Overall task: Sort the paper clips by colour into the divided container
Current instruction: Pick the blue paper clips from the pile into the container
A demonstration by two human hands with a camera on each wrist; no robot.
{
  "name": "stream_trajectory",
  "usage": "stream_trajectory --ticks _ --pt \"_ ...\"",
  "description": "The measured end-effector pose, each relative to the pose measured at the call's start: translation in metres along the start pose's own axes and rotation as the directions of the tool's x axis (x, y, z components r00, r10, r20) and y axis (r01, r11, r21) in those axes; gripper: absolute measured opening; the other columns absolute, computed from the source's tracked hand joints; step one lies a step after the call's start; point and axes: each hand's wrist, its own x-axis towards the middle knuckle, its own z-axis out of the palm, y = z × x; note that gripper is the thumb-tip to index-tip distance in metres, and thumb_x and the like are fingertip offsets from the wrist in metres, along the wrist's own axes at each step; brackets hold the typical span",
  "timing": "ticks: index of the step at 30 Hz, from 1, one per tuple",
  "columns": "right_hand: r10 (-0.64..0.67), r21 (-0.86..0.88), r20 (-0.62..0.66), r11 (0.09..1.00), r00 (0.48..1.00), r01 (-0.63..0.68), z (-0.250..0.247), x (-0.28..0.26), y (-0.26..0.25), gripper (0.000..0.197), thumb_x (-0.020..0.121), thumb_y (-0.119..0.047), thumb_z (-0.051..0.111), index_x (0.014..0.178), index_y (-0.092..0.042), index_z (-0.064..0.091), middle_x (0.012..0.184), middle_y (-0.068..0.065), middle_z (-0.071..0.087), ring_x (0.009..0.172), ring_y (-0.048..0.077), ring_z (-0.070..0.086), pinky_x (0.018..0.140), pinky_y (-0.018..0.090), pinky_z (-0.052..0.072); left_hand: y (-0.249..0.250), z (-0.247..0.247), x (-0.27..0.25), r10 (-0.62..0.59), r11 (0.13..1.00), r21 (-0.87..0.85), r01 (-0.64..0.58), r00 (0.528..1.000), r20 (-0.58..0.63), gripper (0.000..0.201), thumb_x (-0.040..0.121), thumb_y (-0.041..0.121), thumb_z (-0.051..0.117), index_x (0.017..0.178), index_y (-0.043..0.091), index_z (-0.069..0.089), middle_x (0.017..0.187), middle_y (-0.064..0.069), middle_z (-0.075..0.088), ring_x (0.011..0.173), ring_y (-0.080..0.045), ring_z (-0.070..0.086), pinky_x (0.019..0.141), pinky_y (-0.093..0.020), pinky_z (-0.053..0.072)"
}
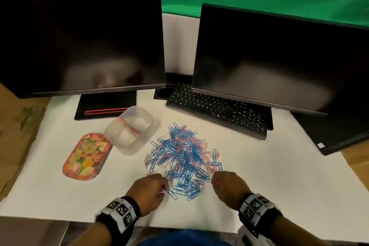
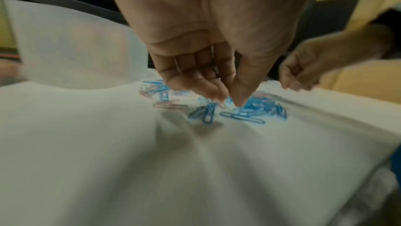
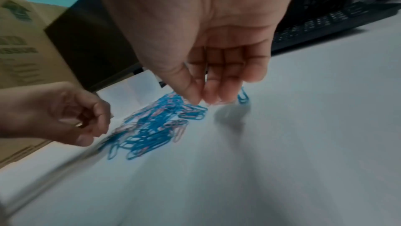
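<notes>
A mixed heap of blue and pink paper clips (image 1: 183, 158) lies on the white sheet in the head view. The clear divided container (image 1: 129, 130), with a red strip along its partition, stands to the heap's upper left. My left hand (image 1: 164, 188) is at the heap's near left edge, thumb and fingertips (image 2: 237, 102) drawn together just above a blue clip (image 2: 208, 114). Blur hides whether a clip is pinched. My right hand (image 1: 214, 180) hovers at the heap's near right edge. Its fingers (image 3: 211, 97) hang relaxed with nothing in them, beside a lone blue clip (image 3: 243, 97).
A flowered oval lid (image 1: 86, 157) lies left of the container. Two dark monitors (image 1: 79, 42) and a black keyboard (image 1: 217, 110) stand behind the heap. Cardboard (image 1: 18, 126) lines the left side. The sheet's near edge (image 1: 179, 227) is close to my wrists.
</notes>
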Motion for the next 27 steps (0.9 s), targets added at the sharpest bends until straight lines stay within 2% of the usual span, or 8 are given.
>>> stream_trajectory --ticks 3,5,10,14,18,22,24,27 --pt "0.139 0.097 -0.124 0.987 0.983 -0.127 -0.004 0.01 0.009 0.018 0.089 -0.024 0.048 0.095 -0.018 0.063 0.097 0.003 0.067 0.089 0.026 0.063 0.074 0.032 0.048 0.005 0.005 0.01 0.056 0.992 0.109 -0.06 0.998 0.039 0.024 0.087 0.028 0.049 0.109 0.028 0.06 0.114 0.009 0.056 0.107 -0.017 0.055 0.085 -0.028 0.044" --pt "0.187 0.156 -0.163 0.974 0.969 -0.162 -0.006 0.015 0.014 0.015 0.088 -0.023 0.052 0.094 -0.015 0.064 0.095 0.006 0.066 0.086 0.026 0.062 0.073 0.031 0.049 0.009 0.008 0.015 0.072 0.987 0.138 -0.077 0.997 0.041 0.023 0.089 0.028 0.049 0.108 0.027 0.061 0.116 0.007 0.057 0.109 -0.018 0.055 0.088 -0.03 0.045" --pt "0.211 0.214 -0.186 0.962 0.96 -0.17 -0.001 0.025 0.024 0.01 0.087 -0.022 0.06 0.094 -0.015 0.062 0.099 0.006 0.064 0.084 0.021 0.057 0.07 0.025 0.043 0.013 0.008 0.022 0.095 0.982 0.163 -0.097 0.995 0.017 0.018 0.092 0.026 0.048 0.102 0.023 0.062 0.113 0.006 0.056 0.105 -0.019 0.056 0.082 -0.028 0.041" --pt "0.248 0.233 -0.143 0.949 0.958 -0.211 -0.003 0.037 0.024 0.016 0.086 -0.013 0.055 0.101 -0.019 0.059 0.097 0.005 0.067 0.078 0.02 0.057 0.067 0.025 0.045 0.014 0.006 0.022 0.107 0.981 0.16 -0.106 0.994 0.001 0.014 0.091 0.025 0.046 0.093 0.021 0.059 0.106 0.003 0.056 0.097 -0.02 0.057 0.072 -0.027 0.035" --pt "0.289 0.258 -0.097 0.931 0.952 -0.256 -0.005 0.042 0.025 0.018 0.088 -0.011 0.05 0.101 -0.023 0.052 0.094 0.003 0.067 0.074 0.015 0.061 0.059 0.019 0.046 0.008 0.01 0.021 0.146 0.984 0.112 -0.141 0.989 -0.04 0.015 0.087 0.025 0.045 0.088 0.02 0.059 0.099 0.003 0.057 0.092 -0.021 0.057 0.072 -0.029 0.039" --pt "0.332 0.291 -0.06 0.908 0.942 -0.301 -0.007 0.037 0.031 0.022 0.087 -0.011 0.049 0.103 -0.026 0.049 0.096 0.001 0.064 0.076 0.014 0.061 0.065 0.024 0.052 0.003 0.004 0.018 0.163 0.986 0.002 -0.164 0.979 -0.125 0.009 0.081 0.028 0.049 0.08 0.026 0.057 0.087 0.013 0.051 0.082 -0.012 0.055 0.067 -0.022 0.038" --pt "0.335 0.276 -0.049 0.91 0.941 -0.31 -0.005 0.033 0.034 0.027 0.085 -0.01 0.049 0.106 -0.027 0.048 0.098 0.0 0.061 0.08 0.016 0.058 0.071 0.025 0.049 0.0 -0.003 0.016 0.106 0.988 -0.095 -0.124 0.979 -0.177 0.005 0.081 0.028 0.054 0.078 0.028 0.057 0.082 0.017 0.049 0.079 -0.006 0.053 0.067 -0.019 0.038" --pt "0.299 0.284 -0.053 0.919 0.953 -0.273 -0.002 0.027 0.039 0.029 0.085 -0.01 0.049 0.11 -0.024 0.051 0.1 -0.003 0.056 0.087 0.016 0.054 0.077 0.023 0.043 -0.008 -0.014 0.014 -0.047 0.934 -0.356 -0.038 0.973 -0.227 0.008 0.078 0.021 0.063 0.073 0.026 0.06 0.073 0.014 0.063 0.07 -0.004 0.059 0.066 -0.023 0.049"
